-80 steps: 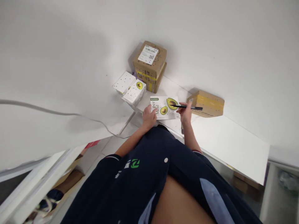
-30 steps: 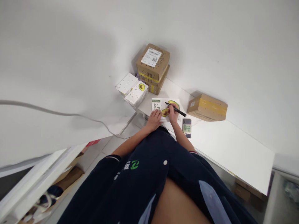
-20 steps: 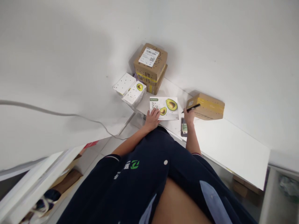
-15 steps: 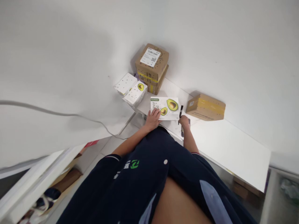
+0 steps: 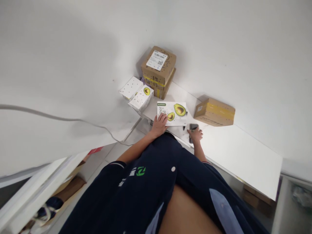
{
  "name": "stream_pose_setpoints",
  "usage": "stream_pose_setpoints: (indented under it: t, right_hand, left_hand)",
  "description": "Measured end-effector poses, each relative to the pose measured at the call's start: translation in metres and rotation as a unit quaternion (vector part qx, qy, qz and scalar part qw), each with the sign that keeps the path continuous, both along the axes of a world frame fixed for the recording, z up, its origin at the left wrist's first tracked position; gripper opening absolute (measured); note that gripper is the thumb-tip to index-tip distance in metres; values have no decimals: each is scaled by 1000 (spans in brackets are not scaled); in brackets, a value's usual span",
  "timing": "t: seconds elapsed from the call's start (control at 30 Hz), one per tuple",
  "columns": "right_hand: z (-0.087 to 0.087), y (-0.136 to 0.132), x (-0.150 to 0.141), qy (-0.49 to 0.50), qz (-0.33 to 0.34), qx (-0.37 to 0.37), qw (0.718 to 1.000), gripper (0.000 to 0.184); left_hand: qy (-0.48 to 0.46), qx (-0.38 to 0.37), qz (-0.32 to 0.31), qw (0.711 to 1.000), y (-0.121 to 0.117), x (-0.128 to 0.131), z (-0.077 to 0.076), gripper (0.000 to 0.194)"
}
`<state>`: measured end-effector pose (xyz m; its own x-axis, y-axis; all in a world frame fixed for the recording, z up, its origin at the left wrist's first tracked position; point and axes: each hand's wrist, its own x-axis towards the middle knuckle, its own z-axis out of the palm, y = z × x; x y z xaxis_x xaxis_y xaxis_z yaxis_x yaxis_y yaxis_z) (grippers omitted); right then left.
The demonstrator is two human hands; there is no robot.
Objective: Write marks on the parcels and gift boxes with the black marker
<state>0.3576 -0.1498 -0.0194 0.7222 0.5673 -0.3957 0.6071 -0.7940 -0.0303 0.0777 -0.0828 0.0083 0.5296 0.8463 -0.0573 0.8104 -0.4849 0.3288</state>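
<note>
A white box with an avocado print [image 5: 173, 112] lies on the white table. My left hand [image 5: 159, 125] rests on its lower left corner with the fingers laid out flat. A black marker pen [image 5: 184, 128] shows only in part at the box's right edge; the box hides the rest of it. Just right of that, a dark phone [image 5: 193, 126] lies on the table. Over the phone is my right hand [image 5: 196, 134], its thumb to the left side and its fingers apart to the right, with no pen in it.
Two more white avocado boxes [image 5: 141, 97] stand at the table's left corner. Behind them are stacked brown cartons [image 5: 159, 65]. A taped carton [image 5: 214, 112] sits by the wall on the right. A grey cable [image 5: 73, 119] runs along the left.
My right hand has let go of the marker pen, which now lies by the box's right edge. That hand has moved slightly down and right, over the phone. My left hand stays put.
</note>
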Motion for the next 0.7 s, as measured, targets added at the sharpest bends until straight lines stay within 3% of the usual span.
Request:
stream_pose_setpoints:
  t: [0.2,0.3,0.37,0.43,0.53,0.63,0.7]
  right_hand:
    - [-7,-14,1,13,-14,22,1000,76]
    - [-6,-8,3,38,-80,82,993,69]
    - [-2,-5,5,114,-161,179,964,56]
    - [8,-1,7,234,-251,307,888,45]
    - [37,7,7,430,-313,447,719,37]
    - [75,19,-8,617,-260,466,579,44]
    - [95,27,-28,714,-224,425,510,52]
  left_hand:
    - [2,3,-2,1000,1,0,0,61]
    - [4,5,-2,1000,2,0,0,62]
    - [5,4,-4,1000,2,0,-1,62]
    - [6,3,-4,1000,3,0,-2,62]
    - [9,-2,-2,1000,2,-2,-1,62]
    - [11,-2,-1,1000,1,-3,1,61]
    - [9,-1,-1,1000,2,-3,2,61]
